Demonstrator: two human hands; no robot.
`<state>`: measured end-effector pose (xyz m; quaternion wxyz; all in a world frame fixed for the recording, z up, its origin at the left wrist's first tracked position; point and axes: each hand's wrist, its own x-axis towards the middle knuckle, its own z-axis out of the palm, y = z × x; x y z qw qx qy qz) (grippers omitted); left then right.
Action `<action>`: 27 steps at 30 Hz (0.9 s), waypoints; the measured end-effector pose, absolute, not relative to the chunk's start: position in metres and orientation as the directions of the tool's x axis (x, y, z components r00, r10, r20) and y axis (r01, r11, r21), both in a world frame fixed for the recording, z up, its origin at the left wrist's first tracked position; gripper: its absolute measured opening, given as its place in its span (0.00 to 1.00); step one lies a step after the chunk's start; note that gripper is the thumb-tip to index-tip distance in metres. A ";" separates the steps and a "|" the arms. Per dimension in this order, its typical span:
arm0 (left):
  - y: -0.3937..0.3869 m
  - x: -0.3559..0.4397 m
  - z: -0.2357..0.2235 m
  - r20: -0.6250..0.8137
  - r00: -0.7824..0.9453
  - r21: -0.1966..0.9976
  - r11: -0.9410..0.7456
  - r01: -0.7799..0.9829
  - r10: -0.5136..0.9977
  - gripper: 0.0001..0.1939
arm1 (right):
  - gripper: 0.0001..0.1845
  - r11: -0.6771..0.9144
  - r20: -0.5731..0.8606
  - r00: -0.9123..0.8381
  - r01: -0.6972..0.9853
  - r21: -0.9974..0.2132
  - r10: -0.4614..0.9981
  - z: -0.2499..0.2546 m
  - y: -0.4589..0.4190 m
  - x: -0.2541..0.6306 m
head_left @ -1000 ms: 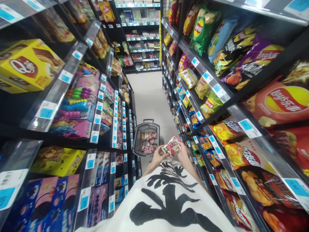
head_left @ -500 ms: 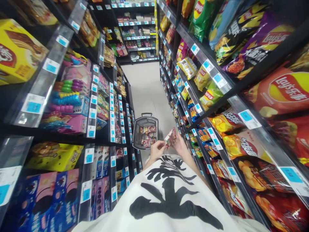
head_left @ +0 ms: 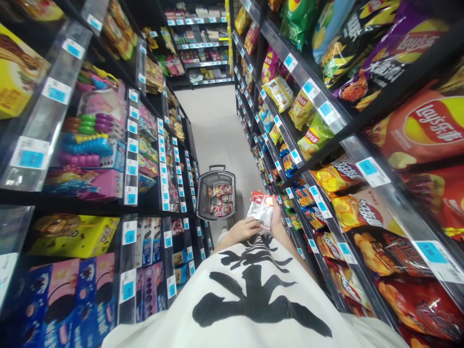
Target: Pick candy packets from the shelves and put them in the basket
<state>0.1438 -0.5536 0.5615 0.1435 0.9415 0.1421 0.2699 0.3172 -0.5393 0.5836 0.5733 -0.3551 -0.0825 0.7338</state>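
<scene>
Snack packet point(head_left: 259, 211), silver with a red band along its far end, is located in front of the white shirt point(head_left: 250, 309), which carries a black print. Through the head camera I observe the right hand point(head_left: 276, 213) gripping the packet along its right side. I observe the left hand point(head_left: 244, 228) at the near left edge of the packet, fingers bent and touching it; I cannot tell whether these fingers pinch the edge. On the left, beyond the left hand and apart from both hands, stands a dark basket point(head_left: 202, 193) with perforated walls and a raised handle point(head_left: 217, 167); red-and-white packets point(head_left: 222, 199) lie inside it. A pale floor point(head_left: 210, 121) runs ahead between two rows of shelving. Chip bags point(head_left: 431, 128) fill the right-hand shelves; boxed goods point(head_left: 54, 299) stand at lower left. Blue-and-white price labels point(head_left: 373, 171) line the shelf edges.
</scene>
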 end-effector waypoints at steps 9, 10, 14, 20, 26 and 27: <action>-0.557 0.144 0.560 0.425 0.831 0.345 -0.913 0.216 0.357 0.15 | 0.31 -0.269 -0.391 -0.066 -0.827 -0.494 0.918 0.589 -0.544 0.317; -0.557 0.144 0.560 0.426 0.831 0.341 -0.914 0.218 0.357 0.15 | 0.31 -0.263 -0.384 -0.066 -0.832 -0.488 0.921 0.590 -0.545 0.317; -0.559 0.143 0.557 0.430 0.833 0.325 -0.920 0.217 0.348 0.15 | 0.31 -0.261 -0.353 -0.096 -0.850 -0.457 0.931 0.592 -0.547 0.317; -0.562 0.142 0.558 0.482 0.804 0.329 -0.922 0.204 0.349 0.15 | 0.33 -0.283 -0.361 -0.114 -0.843 -0.458 0.925 0.595 -0.550 0.314; -0.565 0.139 0.564 0.518 0.735 0.378 -0.888 0.263 0.438 0.17 | 0.35 -0.350 -0.450 -0.083 -0.757 -0.551 0.889 0.592 -0.548 0.314; -0.566 0.139 0.564 0.513 0.708 0.424 -0.860 0.284 0.486 0.16 | 0.35 -0.358 -0.455 -0.085 -0.749 -0.558 0.887 0.589 -0.548 0.314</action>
